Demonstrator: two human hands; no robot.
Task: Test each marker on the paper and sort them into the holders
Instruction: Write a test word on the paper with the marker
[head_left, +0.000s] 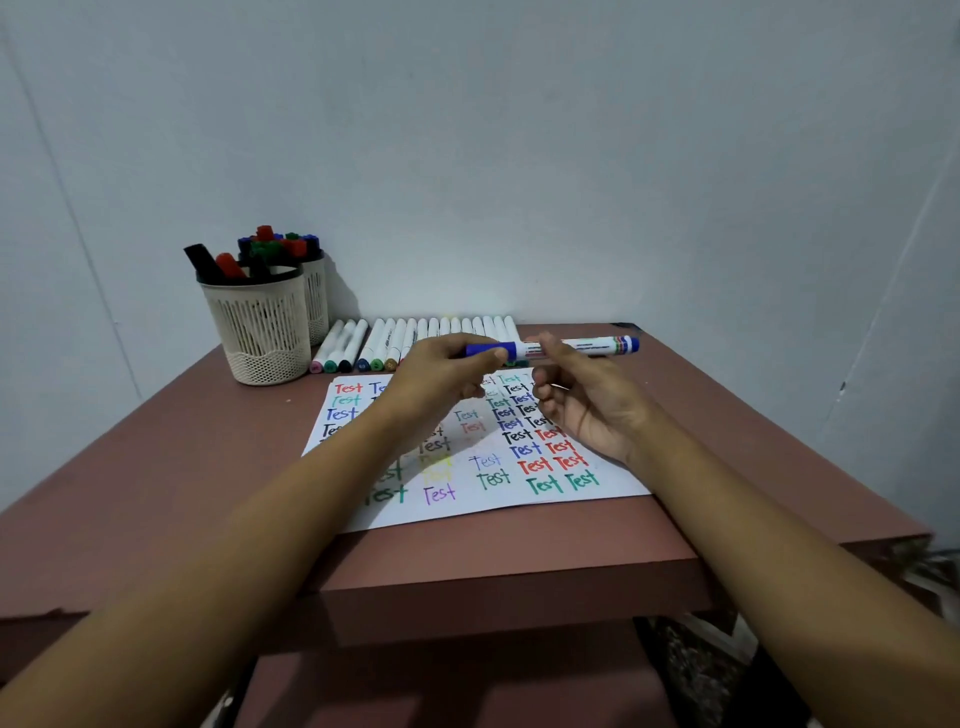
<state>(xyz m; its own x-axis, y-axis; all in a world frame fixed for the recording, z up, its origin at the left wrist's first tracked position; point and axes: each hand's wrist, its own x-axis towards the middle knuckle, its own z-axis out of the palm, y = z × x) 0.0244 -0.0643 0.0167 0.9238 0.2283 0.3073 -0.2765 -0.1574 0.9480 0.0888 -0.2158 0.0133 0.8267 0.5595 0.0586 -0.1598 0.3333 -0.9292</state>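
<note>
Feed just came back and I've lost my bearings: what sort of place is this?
Probably a small home desk set against a plain wall: a reddish-brown table, paper covered in coloured "Test" marks, and two mesh holders of markers.

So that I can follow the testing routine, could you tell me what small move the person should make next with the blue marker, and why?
Probably pull the blue cap off. The left hand pinches it, the right hand holds the barrel of the blue marker, the cap looks fully seated, and the paper lies just below for a test stroke.
</note>
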